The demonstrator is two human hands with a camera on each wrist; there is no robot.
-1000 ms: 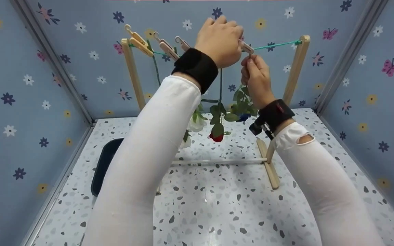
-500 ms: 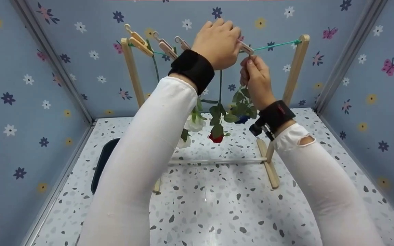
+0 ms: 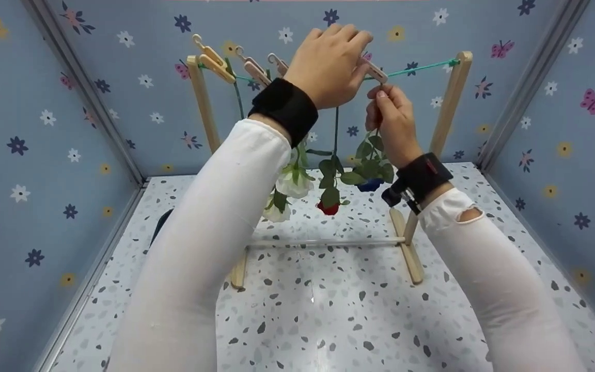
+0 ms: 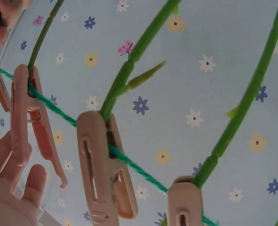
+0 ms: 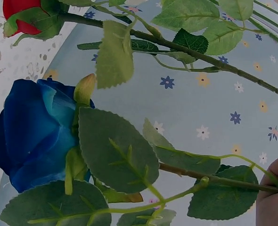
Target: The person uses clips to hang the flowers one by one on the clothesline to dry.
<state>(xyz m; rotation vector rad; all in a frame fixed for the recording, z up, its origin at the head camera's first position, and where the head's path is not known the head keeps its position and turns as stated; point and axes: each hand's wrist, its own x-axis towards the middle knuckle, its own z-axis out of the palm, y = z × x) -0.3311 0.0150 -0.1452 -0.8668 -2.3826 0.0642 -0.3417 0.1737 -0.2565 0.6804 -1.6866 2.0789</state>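
While the blue rose [image 3: 370, 184] hangs head-down from the right hand [image 3: 391, 123], its stem tip sits just below the clothespin [image 3: 376, 73] pinched by the left hand [image 3: 330, 65].

Its stem [image 5: 214, 179] runs near-vertical in the head view, cut end at twelve o'clock toward the green line [image 3: 416, 68], bloom at six o'clock toward the speckled table [image 3: 328, 310]. Right fingers close narrowly round the stem's upper end, directly under the clothespin and almost touching it; this hand is the nearer one to the flower. Left fingers curl over the clothespin from ten o'clock, seemingly squeezing it; whether its mouth gapes I cannot tell. Out at nine o'clock, a red rose [image 3: 327, 207] and white roses [image 3: 292, 185] already hang from other clothespins [image 4: 103, 169] on the wooden rack [image 3: 450, 103].
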